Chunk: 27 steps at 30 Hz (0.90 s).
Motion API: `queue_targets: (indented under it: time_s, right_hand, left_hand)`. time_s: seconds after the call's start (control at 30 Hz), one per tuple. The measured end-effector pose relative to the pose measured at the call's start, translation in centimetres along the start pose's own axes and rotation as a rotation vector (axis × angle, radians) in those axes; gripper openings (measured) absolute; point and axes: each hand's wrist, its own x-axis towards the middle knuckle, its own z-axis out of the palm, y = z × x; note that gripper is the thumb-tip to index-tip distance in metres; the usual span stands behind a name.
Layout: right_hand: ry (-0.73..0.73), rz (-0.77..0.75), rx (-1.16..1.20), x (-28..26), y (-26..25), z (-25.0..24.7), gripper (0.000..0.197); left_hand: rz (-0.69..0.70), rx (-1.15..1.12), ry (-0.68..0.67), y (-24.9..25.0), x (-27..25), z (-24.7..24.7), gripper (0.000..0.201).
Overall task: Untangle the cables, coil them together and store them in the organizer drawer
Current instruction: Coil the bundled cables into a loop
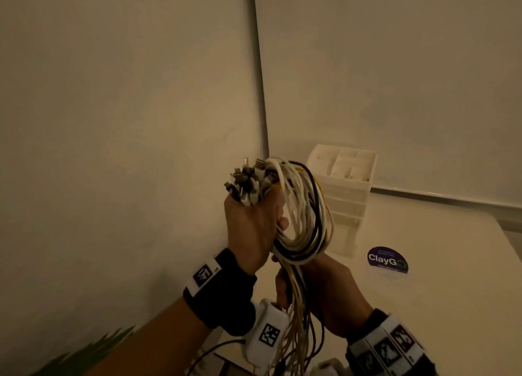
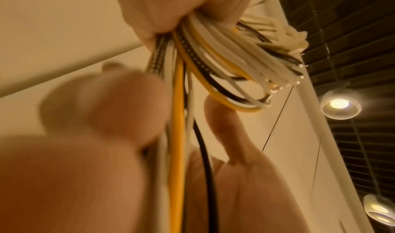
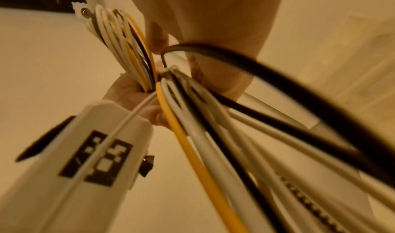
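A bundle of white, yellow and black cables (image 1: 305,211) is wound into a loose coil in front of the wall corner. My left hand (image 1: 268,217) is raised and grips the coil, with the metal plug ends (image 1: 248,183) sticking up from its fist. Below it, my right hand (image 1: 288,288) is curled round the straight strands (image 1: 299,324) that hang from the coil. In the left wrist view, a yellow cable (image 2: 177,143) runs down between blurred fingers. The white organizer (image 1: 344,183), with its drawers shut, stands on the table behind the coil.
The white table (image 1: 437,305) stretches to the right, with a round purple ClayGo sticker (image 1: 387,259) on it. Walls stand close on the left and behind. A green leaf (image 1: 93,350) shows at the lower left. More cable lies below my wrists.
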Motion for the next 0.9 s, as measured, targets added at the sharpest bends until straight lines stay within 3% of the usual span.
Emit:
queue_targets:
  time_s: [0.1,0.17,0.27,0.33,0.43,0.53,0.63,0.77,0.9]
  right_hand:
    - [-0.006,0.021,0.016,0.6,-0.2,-0.1,0.051]
    - [-0.047,0.064,-0.034,1.1,-0.1,-0.1,0.052]
    - [-0.01,0.093,-0.424,1.8,1.5,1.0,0.027]
    - [0.059,0.104,-0.558,2.1,3.2,1.5,0.013]
    - [0.075,0.203,-0.396,2.2,3.9,1.7,0.019]
    - [0.073,0.242,-0.377,2.1,3.5,1.1,0.005]
    - [0.109,0.242,-0.441,2.7,3.6,1.4,0.015]
    - [0.051,0.281,-0.32,2.8,4.3,2.2,0.028]
    - [0.009,0.392,-0.483,1.1,4.5,1.5,0.013]
  left_hand:
    - [0.167,0.158,0.136,0.6,1.2,-0.5,0.004]
    - [0.268,0.293,0.162,1.0,1.9,-1.2,0.008]
    - [0.301,0.31,0.144,2.0,2.7,-1.8,0.009]
    - [0.27,0.281,0.088,2.5,3.0,-2.0,0.015]
    - [0.338,0.39,0.063,3.2,2.9,-2.3,0.014]
    - [0.36,0.494,0.114,4.1,3.3,-3.5,0.01]
    - [0.297,0.472,0.172,4.2,3.8,-4.1,0.014]
    - [0.281,0.424,0.194,4.1,4.2,-4.0,0.013]
    - [0.36,0.554,0.315,5.0,5.4,-5.1,0.002]
